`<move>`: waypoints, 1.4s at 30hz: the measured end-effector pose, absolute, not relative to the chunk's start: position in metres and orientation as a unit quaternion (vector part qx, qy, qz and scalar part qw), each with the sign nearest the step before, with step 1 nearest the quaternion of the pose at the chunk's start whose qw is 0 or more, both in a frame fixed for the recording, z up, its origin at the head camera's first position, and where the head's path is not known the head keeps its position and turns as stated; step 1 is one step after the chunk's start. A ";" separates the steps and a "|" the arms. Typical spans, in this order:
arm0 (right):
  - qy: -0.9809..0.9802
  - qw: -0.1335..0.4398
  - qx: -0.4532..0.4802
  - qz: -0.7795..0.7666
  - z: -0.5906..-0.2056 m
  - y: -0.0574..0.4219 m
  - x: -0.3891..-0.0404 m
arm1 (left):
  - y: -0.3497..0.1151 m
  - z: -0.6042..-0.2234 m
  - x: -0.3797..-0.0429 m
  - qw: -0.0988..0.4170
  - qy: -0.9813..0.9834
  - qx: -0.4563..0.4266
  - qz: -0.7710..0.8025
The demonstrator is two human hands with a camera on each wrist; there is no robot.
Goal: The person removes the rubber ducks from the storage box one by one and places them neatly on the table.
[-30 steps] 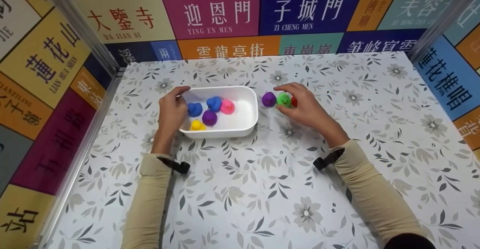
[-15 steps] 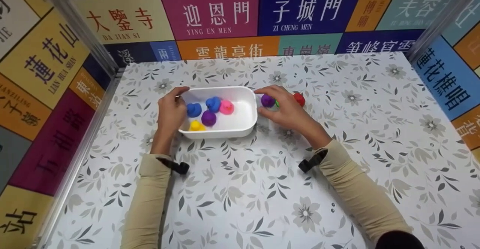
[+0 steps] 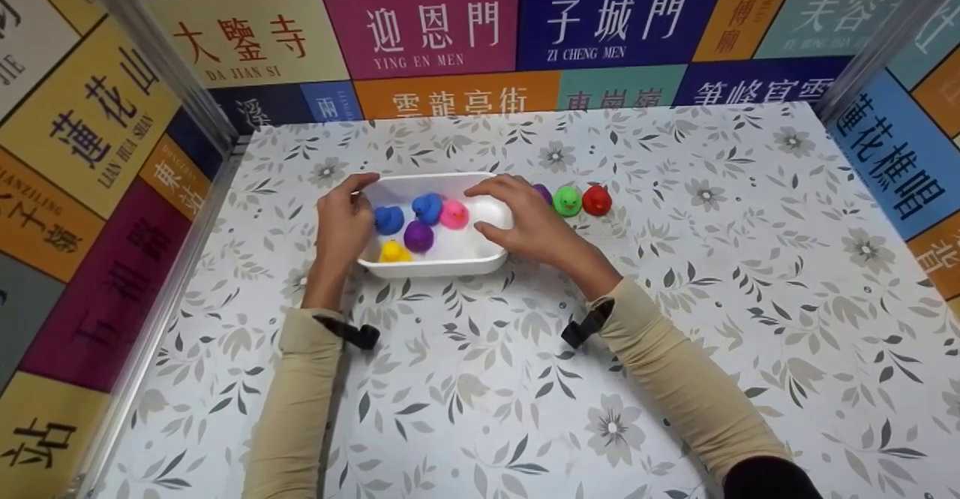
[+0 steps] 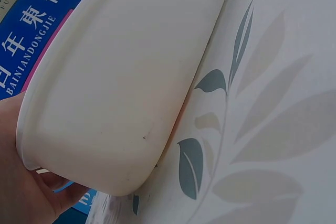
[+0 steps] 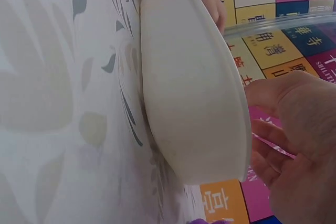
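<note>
A white plastic container (image 3: 472, 263) stands on the table with several small rubber ducks in it: two blue ones, a pink duck (image 3: 454, 214), a yellow duck (image 3: 394, 252) and a purple duck (image 3: 418, 237). My left hand (image 3: 343, 221) grips the container's left end at the rim, its fingertips partly hidden. Over the right end reaches my right hand (image 3: 529, 217), thumb and fingers spread apart, nothing held between them, close to the pink duck. Outside the container, a green duck (image 3: 568, 200) and a red duck (image 3: 597, 200) sit in a row beside a purple duck (image 3: 543, 194), mostly covered by my right hand.
The table (image 3: 465, 409) is covered in a white leaf-and-flower print. Coloured panels with lettering (image 3: 420, 30) rise along the back and both sides, joined by metal corner posts.
My right hand has moved left from the row of ducks to above the container's right end, uncovering the green and red ducks. The left hand and container stay put.
</note>
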State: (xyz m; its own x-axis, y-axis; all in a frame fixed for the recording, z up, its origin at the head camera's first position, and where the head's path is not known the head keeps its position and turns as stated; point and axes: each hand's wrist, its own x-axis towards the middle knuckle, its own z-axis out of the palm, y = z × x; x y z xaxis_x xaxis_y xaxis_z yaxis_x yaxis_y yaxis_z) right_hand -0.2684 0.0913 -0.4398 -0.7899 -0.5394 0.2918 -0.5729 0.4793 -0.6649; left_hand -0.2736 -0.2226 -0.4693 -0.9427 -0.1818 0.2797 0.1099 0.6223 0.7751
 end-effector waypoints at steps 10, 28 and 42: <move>-0.844 0.001 0.334 0.420 -0.443 0.067 -0.268 | -0.225 -0.468 -0.274 0.162 -0.888 0.025 -0.430; -0.873 0.019 0.297 0.387 -0.443 0.048 -0.269 | -0.221 -0.468 -0.274 0.163 -0.884 0.023 -0.437; -0.894 0.041 0.297 0.333 -0.447 0.040 -0.271 | -0.222 -0.469 -0.274 0.160 -0.887 0.028 -0.433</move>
